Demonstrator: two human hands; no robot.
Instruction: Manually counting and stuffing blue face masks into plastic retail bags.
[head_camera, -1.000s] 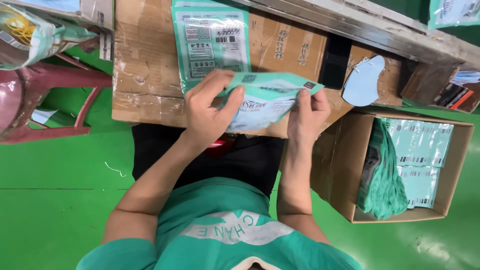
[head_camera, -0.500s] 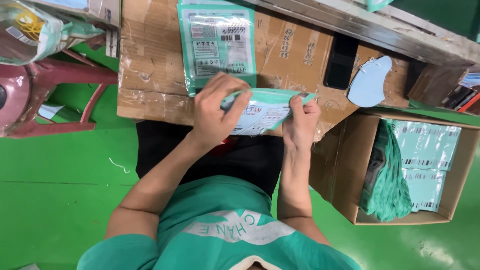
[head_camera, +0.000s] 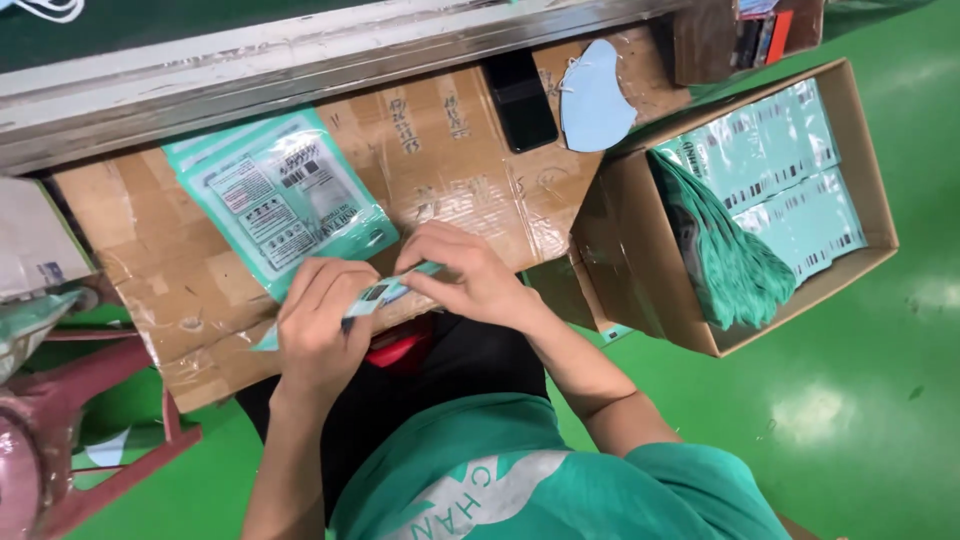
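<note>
Both hands hold one flat teal packet (head_camera: 385, 292) edge-on above the front edge of a cardboard-covered work surface (head_camera: 450, 180). My left hand (head_camera: 320, 325) grips its left part with fingers curled over the top. My right hand (head_camera: 470, 275) pinches its right end. The packet's face is mostly hidden behind my fingers. Just behind my left hand lies a stack of teal packets (head_camera: 280, 200) with white printed labels, flat on the cardboard.
An open cardboard box (head_camera: 850, 170) at the right holds more teal packets, flat and upright. A black phone (head_camera: 520, 100) and a light blue face mask (head_camera: 595, 95) lie at the back. A red stool (head_camera: 90, 450) stands at left on the green floor.
The view has swung and tilted, so the box sits higher at right. The packet, seen flat between my hands before, is turned edge-on and held closer to my body.
</note>
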